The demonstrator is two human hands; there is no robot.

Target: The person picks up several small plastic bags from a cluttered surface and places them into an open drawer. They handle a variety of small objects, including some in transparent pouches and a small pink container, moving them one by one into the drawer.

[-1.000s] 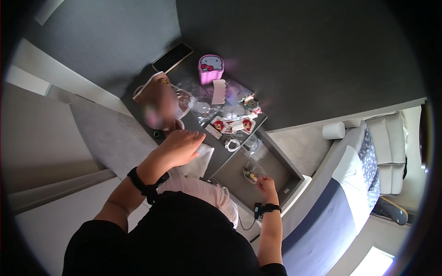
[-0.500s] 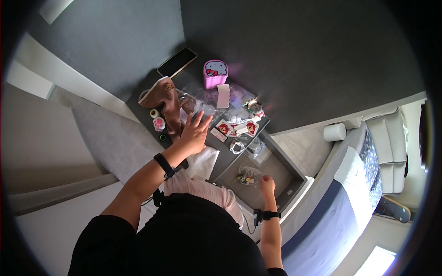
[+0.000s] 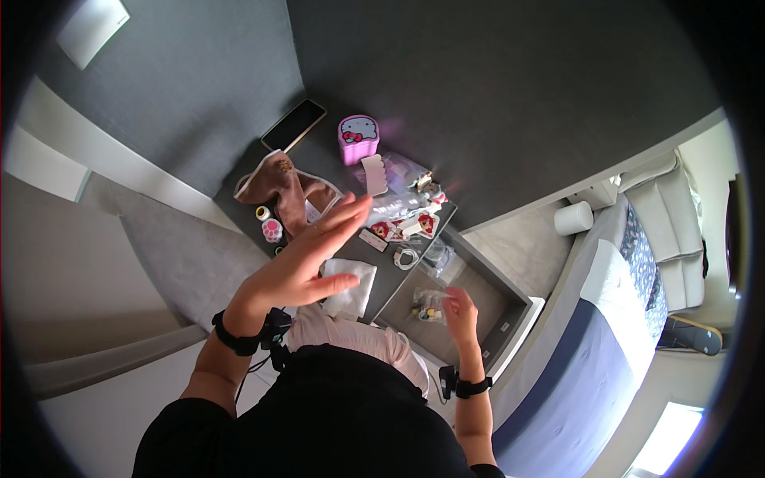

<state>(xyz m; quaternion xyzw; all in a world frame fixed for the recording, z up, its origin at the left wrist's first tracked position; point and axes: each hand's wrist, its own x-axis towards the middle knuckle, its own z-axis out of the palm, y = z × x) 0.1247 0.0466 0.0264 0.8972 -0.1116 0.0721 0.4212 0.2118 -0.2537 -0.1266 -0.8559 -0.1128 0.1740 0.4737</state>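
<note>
My left hand (image 3: 303, 259) is raised over the near edge of the dark nightstand top, fingers stretched out and thumb apart, holding nothing. Below it lie a folded white cloth (image 3: 351, 288) and a brown fabric item with pale trim (image 3: 275, 187). Over the open drawer (image 3: 498, 299), my right hand (image 3: 460, 317) pinches the edge of a small clear plastic bag (image 3: 429, 309) with little coloured pieces inside. Beside the drawer, a coiled white cable (image 3: 406, 256) rests on the top, near a clear plastic wrap (image 3: 390, 209) and red-and-white character cards (image 3: 426, 223).
A pink lidded box (image 3: 358, 142) and a phone (image 3: 293, 125) stand toward the dark back panel. A paw-print case (image 3: 272, 230) sits at the left edge. Another clear bag (image 3: 438, 259) lies in the drawer's far end. A bed (image 3: 574, 366) is on the right.
My left hand has lifted off the things on the top and come nearer to me. My right hand has risen slightly, still at the small bag. The view has shifted a little.
</note>
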